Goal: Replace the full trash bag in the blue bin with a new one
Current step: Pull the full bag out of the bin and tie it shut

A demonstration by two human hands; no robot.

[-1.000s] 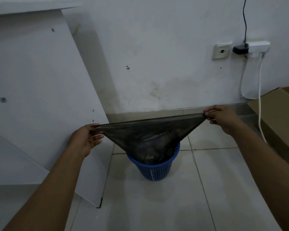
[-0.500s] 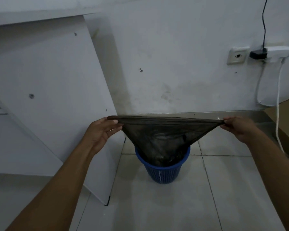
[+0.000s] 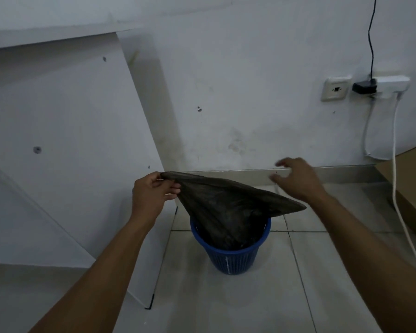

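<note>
A small blue slatted bin (image 3: 231,257) stands on the tiled floor near the wall. A dark trash bag (image 3: 228,207) sits in it, its upper part pulled up and out over the rim. My left hand (image 3: 151,193) pinches the bag's left corner, held up to the left of the bin. The bag's right corner (image 3: 296,209) droops free over the bin's right side. My right hand (image 3: 298,179) hovers just above that drooping edge, fingers spread, holding nothing.
A white board (image 3: 65,145) leans against the wall at the left, close to the bin. A cardboard box (image 3: 411,186) sits at the right edge. A white cable (image 3: 395,188) hangs from a wall power strip (image 3: 389,84) down to the floor.
My right hand has let go of the bag's right corner, which has dropped. My left hand still holds the left corner. The view has shifted.
</note>
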